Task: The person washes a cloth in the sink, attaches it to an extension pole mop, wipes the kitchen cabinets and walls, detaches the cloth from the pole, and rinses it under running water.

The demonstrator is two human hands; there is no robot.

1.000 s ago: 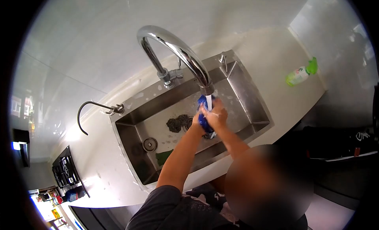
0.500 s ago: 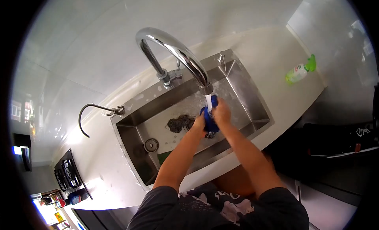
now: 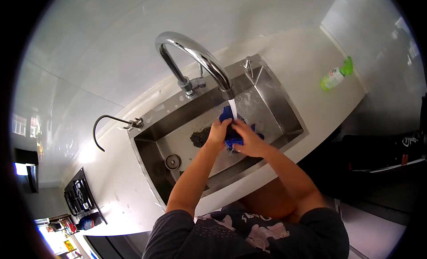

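Note:
Water runs from the curved chrome faucet (image 3: 195, 50) onto a dark blue cloth (image 3: 227, 113) over the steel sink (image 3: 278, 101). My left hand (image 3: 218, 132) is closed on the cloth's left side. On its right side my right hand (image 3: 248, 141) also grips the cloth, fingers curled around it. Part of the cloth hangs below and to the right of my fingers. A dark, wiry clump (image 3: 200, 137) lies on the sink floor just left of my left hand.
A round drain (image 3: 172, 161) is at the sink's left. A green spray bottle (image 3: 333, 78) lies on the right of the counter (image 3: 311, 67). A thin curved spout (image 3: 100, 125) stands left of the sink, and a black gas hob (image 3: 81, 196) is farther left.
The bunched cloth has been spread wider between my hands, with more of it showing at the right. My right hand has shifted down, and my left hand has moved slightly left and up.

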